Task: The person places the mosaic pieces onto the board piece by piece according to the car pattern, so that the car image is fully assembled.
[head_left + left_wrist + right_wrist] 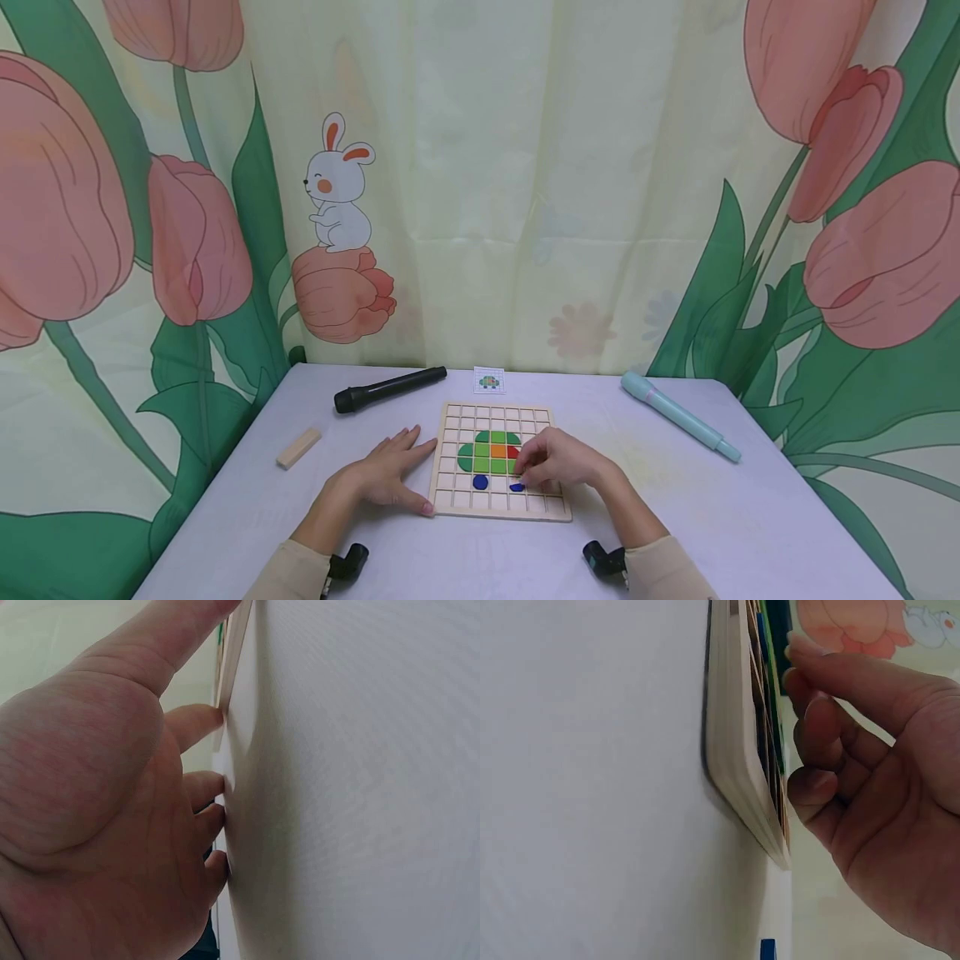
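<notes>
While the board (501, 460) is steadied at its left edge by the flat, open left hand (386, 477), a blue piece (517, 487) on it is touched by the curled right hand (558, 462); whether it is pinched cannot be told.

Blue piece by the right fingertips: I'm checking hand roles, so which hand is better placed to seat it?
Right: the right hand is over the blue piece; the left hand touches the board edge.
</notes>
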`<state>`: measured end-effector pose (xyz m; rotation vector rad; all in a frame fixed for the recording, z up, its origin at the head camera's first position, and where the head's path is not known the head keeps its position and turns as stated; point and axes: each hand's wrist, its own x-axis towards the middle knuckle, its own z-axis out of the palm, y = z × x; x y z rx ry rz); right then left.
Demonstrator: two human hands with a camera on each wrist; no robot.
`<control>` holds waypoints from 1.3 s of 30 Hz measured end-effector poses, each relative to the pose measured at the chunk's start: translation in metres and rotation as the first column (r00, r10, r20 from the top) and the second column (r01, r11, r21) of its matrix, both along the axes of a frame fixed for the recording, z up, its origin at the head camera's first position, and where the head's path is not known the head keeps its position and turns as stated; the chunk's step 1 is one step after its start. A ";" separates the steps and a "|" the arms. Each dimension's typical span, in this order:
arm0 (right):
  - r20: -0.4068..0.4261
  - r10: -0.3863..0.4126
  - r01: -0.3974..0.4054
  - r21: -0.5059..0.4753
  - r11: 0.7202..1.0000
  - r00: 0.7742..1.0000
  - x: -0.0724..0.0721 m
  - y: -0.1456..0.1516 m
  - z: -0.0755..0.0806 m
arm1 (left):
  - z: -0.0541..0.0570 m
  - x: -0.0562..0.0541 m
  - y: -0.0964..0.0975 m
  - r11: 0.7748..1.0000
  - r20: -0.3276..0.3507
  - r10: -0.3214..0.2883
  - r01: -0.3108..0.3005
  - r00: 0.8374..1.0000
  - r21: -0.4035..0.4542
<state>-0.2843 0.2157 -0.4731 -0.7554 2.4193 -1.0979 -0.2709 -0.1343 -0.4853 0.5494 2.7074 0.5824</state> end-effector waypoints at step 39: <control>-0.099 -0.182 0.182 -0.005 0.983 0.978 -0.005 0.084 0.025 | -0.001 -0.001 0.000 1.000 -0.010 -0.017 0.017 1.000 0.006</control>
